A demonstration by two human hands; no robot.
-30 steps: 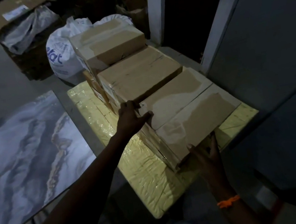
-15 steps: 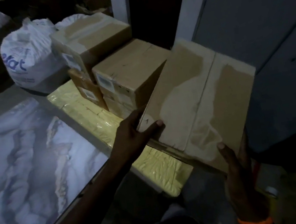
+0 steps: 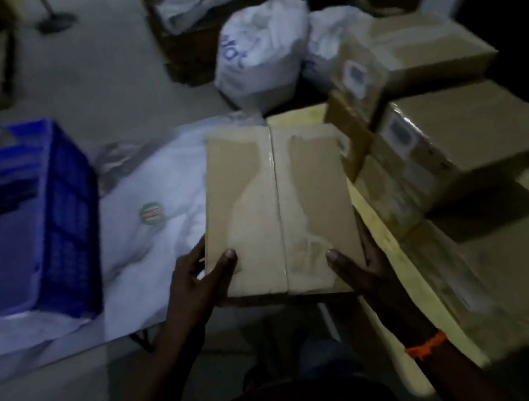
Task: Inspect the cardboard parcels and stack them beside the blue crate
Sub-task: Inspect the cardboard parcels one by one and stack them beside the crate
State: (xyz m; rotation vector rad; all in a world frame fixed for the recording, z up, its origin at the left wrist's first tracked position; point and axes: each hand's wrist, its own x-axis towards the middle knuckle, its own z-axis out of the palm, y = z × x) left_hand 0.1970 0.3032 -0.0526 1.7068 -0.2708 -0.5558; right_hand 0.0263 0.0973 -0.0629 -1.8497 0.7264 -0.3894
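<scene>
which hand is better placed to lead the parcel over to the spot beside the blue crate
Probably the left. Both hands grip the held parcel, but the left hand is on the edge facing the blue crate, while the right hand sits on the side toward the remaining stack of parcels.

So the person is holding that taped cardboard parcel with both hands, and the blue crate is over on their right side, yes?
Not quite. Both the left hand and right hand do hold the taped cardboard parcel, but the head view shows the blue crate on the person's left, not their right.
</scene>
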